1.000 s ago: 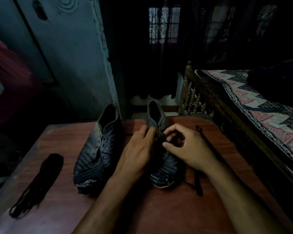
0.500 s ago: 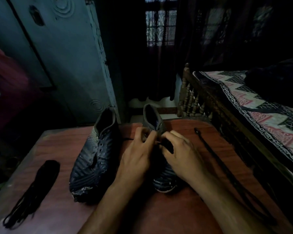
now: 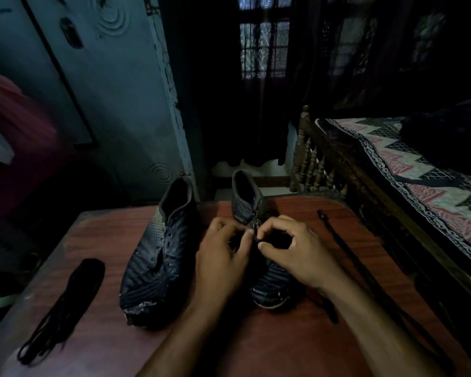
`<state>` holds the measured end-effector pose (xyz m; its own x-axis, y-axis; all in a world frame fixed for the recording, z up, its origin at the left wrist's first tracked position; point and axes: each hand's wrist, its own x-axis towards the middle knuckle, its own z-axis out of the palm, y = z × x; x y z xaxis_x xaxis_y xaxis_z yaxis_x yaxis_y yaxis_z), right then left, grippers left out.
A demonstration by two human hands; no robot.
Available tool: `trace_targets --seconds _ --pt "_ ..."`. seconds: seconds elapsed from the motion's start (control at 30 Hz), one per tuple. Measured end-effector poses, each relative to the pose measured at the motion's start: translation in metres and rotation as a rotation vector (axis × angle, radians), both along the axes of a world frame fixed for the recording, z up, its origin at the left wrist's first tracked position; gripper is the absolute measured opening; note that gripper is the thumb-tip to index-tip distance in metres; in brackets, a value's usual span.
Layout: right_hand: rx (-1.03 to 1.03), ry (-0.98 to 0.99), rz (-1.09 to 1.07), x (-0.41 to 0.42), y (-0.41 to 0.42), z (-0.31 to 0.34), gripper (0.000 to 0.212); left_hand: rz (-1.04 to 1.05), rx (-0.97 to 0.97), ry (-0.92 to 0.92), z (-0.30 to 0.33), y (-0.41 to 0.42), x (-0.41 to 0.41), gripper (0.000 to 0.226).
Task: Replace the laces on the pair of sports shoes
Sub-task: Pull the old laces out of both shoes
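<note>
Both hands stay over the right shoe [image 3: 259,210] on the table [image 3: 297,346], but the right hand [image 3: 297,254] has opened its curl since a moment ago: thumb and forefinger now pinch the lace [image 3: 346,257] (its tip hidden). The left hand [image 3: 223,257] keeps curled fingers on the eyelets. Left shoe [image 3: 158,257] and lace bundle [image 3: 63,308] lie unmoved.

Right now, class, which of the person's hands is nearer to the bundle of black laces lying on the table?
Left. The left hand works at the right-hand shoe, one shoe away from the lace bundle. The right hand sits farther away beyond it.
</note>
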<state>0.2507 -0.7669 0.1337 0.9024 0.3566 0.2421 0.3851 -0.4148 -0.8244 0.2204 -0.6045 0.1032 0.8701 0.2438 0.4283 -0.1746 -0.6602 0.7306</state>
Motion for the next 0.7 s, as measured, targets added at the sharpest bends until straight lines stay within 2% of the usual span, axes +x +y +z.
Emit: trace_targets --seconds 0.1,0.27,0.33,0.4,0.53,0.7 --pt "-0.001 0.003 0.039 0.0 -0.003 0.003 0.014 -0.026 -0.222 0.052 0.001 -0.002 0.0 0.025" --pt "-0.027 0.003 0.062 0.005 -0.009 0.002 0.015 -0.11 -0.446 0.124 0.004 -0.004 0.001 0.021" --pt "0.023 0.032 0.025 0.005 -0.007 0.0 0.011 -0.134 -0.571 0.149 0.005 -0.004 0.001 0.016" --pt "0.108 0.1 -0.065 0.005 -0.001 -0.003 0.017 -0.181 -0.634 0.15 0.006 -0.005 0.0 0.015" --pt "0.17 0.172 -0.165 0.003 0.004 -0.007 0.032 -0.289 -0.525 0.182 0.011 -0.005 -0.003 0.01" --pt "0.142 0.143 -0.202 0.002 0.006 -0.009 0.022 -0.362 -0.34 0.16 0.009 -0.007 -0.003 0.011"
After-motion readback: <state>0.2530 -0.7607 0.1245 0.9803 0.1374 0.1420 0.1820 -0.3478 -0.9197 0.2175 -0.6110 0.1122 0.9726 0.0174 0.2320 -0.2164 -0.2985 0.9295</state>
